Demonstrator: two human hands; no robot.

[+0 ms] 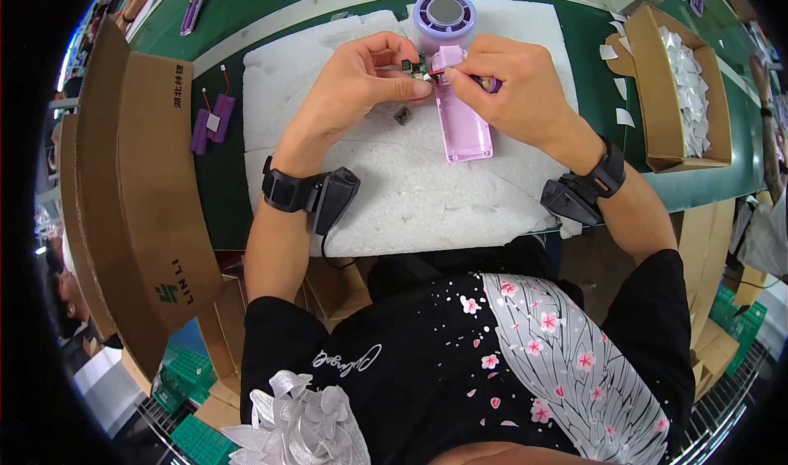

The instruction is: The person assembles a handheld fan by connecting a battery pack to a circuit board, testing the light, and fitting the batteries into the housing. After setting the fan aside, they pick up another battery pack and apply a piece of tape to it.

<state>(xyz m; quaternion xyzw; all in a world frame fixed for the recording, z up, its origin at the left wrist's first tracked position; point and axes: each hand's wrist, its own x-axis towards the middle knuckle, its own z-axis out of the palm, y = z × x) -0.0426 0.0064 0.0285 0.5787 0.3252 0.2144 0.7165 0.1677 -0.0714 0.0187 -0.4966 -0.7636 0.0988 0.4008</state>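
Large brown cardboard box (144, 194) at the left, flaps open, dark and green printing on its side. Smaller open brown carton (657, 96) at upper right on the green table, filled with clear plastic bags (688, 87). Scattered white paper labels (617, 71) just beside that carton's left wall.

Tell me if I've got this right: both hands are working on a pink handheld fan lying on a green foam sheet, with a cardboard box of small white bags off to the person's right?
Not quite. The foam sheet is white, not green; only the table around it is green, as the head view shows. The rest holds: both the left hand and right hand work on the pink fan, and the cardboard box holds white bags.
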